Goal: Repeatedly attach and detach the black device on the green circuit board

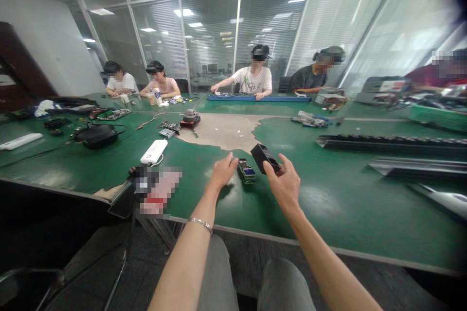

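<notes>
My right hand point(283, 182) is lifted slightly over the green table point(328, 204) and grips a small black box-shaped part point(264, 156) between thumb and fingers. My left hand point(222, 172) rests on the table with its fingers curled, touching a small green circuit board with a blue screen point(247, 171). The board lies flat between my two hands. A silver bracelet point(200, 223) circles my left wrist.
A white power bank point(154, 151) and a black headset point(97, 135) lie to the left. Long black rails point(390, 143) lie to the right. A worn bare patch point(222, 131) marks the table's middle. Several people wearing headsets sit along the far side.
</notes>
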Tool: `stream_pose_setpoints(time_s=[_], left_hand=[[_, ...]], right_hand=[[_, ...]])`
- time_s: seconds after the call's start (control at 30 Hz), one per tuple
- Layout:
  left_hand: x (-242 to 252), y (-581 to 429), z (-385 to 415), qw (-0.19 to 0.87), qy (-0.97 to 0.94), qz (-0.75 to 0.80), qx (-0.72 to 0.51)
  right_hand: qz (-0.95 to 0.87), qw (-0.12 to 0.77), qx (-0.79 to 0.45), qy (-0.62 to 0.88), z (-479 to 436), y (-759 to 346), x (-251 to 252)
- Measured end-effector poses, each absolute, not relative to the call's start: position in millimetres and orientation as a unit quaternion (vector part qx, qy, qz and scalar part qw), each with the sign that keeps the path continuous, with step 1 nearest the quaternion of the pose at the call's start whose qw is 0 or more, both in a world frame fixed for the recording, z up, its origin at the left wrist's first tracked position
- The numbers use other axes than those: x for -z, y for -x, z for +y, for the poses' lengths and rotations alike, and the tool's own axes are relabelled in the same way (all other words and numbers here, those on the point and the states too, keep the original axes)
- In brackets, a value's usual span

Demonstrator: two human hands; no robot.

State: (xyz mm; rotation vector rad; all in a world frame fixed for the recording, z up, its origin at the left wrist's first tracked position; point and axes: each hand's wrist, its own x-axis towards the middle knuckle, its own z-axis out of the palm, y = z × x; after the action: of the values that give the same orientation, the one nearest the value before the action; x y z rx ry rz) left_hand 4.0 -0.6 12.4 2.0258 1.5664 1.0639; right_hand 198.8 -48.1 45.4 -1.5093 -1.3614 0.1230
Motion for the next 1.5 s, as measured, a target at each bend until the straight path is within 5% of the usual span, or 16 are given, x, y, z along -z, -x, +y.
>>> stream_pose_setpoints(time_s=[0.5, 1.5], left_hand=[[-8, -1, 4, 0.223, -0.693, 0.524, -0.443], [-11, -1, -2, 0.239, -0.660, 0.561, -0.438]], right_hand=[[-0.638, 0.388, 0.021, 0.665, -60, -161, -42], [-0.666, 0.300, 0.057, 0.681, -68, -144, -50]])
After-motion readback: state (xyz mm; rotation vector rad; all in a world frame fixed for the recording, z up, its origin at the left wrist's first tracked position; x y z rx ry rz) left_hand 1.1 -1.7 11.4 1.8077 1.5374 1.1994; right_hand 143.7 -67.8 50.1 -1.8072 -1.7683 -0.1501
